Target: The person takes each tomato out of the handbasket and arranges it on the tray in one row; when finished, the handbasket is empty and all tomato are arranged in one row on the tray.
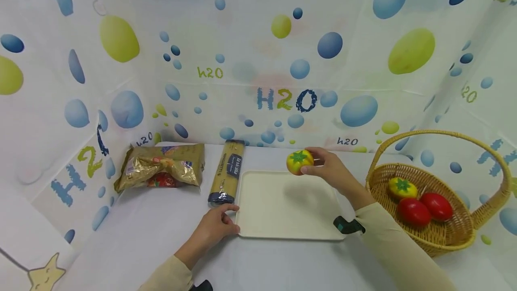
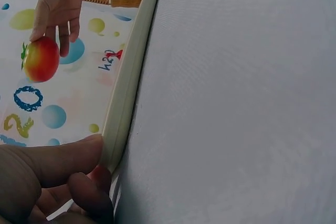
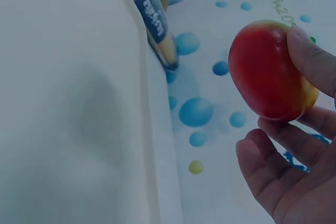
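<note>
Head view: our right hand (image 1: pixel 332 169) pinches tomato (image 1: pixel 300 162) over far side of cream tray (image 1: pixel 266 210); our left hand (image 1: pixel 214 228) pinches tray's left edge, presumably steadying it. Left wrist view: our thumb against rim. Right wrist view: our thumb-and-finger pinch leaves tomato mostly exposed; skin glossy, red shading into yellow.

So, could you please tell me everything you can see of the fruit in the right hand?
The fruit is glossy, rounded and slightly elongated, perhaps plastic. Yellow surrounds its green, star-shaped top and blends into red further along; it looks whole. The fingers of the right hand pinch it in the air, green top facing the head camera. In the head view it overlaps the far edge of the tray, without touching it.
</note>
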`<control>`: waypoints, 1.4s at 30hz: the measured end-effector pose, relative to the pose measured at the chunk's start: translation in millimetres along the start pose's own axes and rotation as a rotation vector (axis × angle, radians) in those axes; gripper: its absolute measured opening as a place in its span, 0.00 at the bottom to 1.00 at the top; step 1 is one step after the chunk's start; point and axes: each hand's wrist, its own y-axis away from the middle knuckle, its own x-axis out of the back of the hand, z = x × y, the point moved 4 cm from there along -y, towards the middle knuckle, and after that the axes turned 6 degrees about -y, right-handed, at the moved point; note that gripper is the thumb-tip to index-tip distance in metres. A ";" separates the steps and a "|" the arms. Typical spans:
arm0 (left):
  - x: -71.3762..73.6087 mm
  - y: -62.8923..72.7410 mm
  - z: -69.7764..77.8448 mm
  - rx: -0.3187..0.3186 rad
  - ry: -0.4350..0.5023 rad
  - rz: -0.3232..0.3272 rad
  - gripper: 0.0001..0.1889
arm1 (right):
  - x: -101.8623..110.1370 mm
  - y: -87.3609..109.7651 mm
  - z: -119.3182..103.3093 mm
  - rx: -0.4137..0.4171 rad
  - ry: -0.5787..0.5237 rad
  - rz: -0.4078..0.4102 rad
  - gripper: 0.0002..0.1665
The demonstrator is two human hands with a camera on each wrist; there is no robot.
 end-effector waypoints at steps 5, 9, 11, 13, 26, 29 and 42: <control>0.6 -2.4 -0.6 -0.011 0.006 -0.007 0.31 | -19.7 -15.9 -1.5 -0.060 -0.050 0.003 0.44; 0.5 -3.0 -0.6 -0.013 0.011 -0.015 0.30 | -33.4 -27.7 1.4 -0.087 -0.081 0.022 0.43; 0.7 -3.0 -0.2 -0.011 0.014 -0.019 0.30 | -39.7 -33.6 3.7 -0.100 -0.101 0.031 0.43; 1.3 -2.9 0.1 -0.003 0.016 -0.019 0.30 | -46.2 -40.1 7.6 -0.114 -0.116 0.039 0.43; 1.7 -2.7 -0.8 0.011 0.015 -0.018 0.30 | -94.2 -64.4 25.4 -0.148 -0.128 -0.007 0.40; 1.1 -3.0 -2.5 0.006 0.014 -0.019 0.30 | -105.9 -65.3 26.3 -0.154 -0.134 -0.048 0.40; 1.7 -5.4 -4.3 0.013 0.020 -0.027 0.29 | -140.9 -56.5 21.2 -0.104 -0.116 -0.287 0.36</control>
